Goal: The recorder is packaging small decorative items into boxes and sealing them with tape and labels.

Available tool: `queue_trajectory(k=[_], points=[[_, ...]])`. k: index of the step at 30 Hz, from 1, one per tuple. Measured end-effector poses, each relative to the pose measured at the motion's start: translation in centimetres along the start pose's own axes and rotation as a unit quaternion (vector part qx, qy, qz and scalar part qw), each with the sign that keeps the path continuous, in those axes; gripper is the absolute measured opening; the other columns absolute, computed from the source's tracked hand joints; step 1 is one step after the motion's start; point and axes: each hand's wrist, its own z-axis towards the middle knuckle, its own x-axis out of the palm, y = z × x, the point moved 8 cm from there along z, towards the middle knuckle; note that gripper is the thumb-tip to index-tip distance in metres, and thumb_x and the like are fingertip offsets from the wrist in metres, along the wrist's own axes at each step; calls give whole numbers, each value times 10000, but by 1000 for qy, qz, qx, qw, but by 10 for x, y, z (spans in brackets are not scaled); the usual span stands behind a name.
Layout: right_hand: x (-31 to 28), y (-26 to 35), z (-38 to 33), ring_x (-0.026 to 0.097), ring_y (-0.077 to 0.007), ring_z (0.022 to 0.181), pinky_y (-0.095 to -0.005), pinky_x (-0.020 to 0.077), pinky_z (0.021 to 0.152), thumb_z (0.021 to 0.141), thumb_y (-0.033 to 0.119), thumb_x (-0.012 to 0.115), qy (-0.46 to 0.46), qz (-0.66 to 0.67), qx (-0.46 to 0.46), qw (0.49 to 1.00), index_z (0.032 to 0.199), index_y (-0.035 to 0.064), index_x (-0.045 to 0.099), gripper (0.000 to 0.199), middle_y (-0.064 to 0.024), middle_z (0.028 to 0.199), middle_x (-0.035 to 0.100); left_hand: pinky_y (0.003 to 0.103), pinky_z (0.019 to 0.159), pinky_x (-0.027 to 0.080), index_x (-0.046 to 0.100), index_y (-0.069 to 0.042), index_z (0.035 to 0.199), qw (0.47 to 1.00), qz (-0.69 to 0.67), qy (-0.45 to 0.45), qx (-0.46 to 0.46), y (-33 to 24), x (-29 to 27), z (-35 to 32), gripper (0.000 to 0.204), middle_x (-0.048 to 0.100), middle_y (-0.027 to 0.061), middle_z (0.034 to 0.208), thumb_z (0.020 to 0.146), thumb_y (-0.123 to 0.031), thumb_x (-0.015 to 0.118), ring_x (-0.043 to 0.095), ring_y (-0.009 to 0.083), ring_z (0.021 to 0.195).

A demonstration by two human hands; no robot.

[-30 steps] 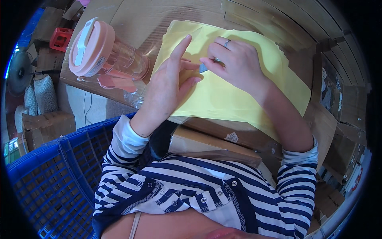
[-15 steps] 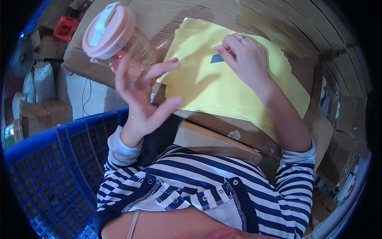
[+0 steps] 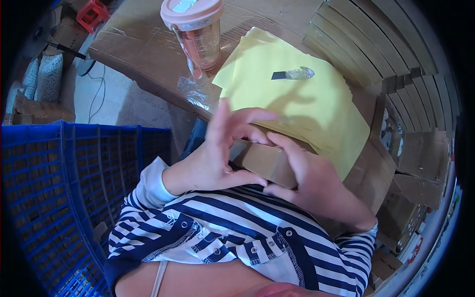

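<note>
We hold one cardboard box [image 3: 261, 157] before our striped shirt [image 3: 217, 213], right hand [image 3: 314, 173] gripping its right end, left hand [image 3: 220, 153] curved around its left, grip indeterminable, near one wrapped blade [image 3: 297, 74] on one yellow paper stack [image 3: 247, 59], one cardboard-topped table [image 3: 141, 52] bearing one pink-lidded tumbler [image 3: 200, 44], and one blue crate [image 3: 99, 128].

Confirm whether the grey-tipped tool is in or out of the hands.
Out: the grey-tipped tool lies on the yellow sheets, while the left hand and right hand are at the cardboard box.
</note>
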Motion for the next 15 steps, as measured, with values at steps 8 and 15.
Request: queue_trajectory(k=[8,15], points=[[10,-35,-63,723,-300,1026,-354,576,851,734,103,825,-180,144,-69,971,1278,27,547,615,-141,1223,702,309,943,496,209,-48,1574,952,-154,-13,-265,11,-17,8,826,671,64,941,919,13,709,655,145,941],[18,-34,-66,725,-295,1019,-353,577,844,716,105,830,-174,117,-51,976,1276,34,557,627,-124,1222,704,292,919,502,205,-82,1590,958,-33,84,-274,20,6,5,865,665,46,919,909,-24,736,651,135,911]])
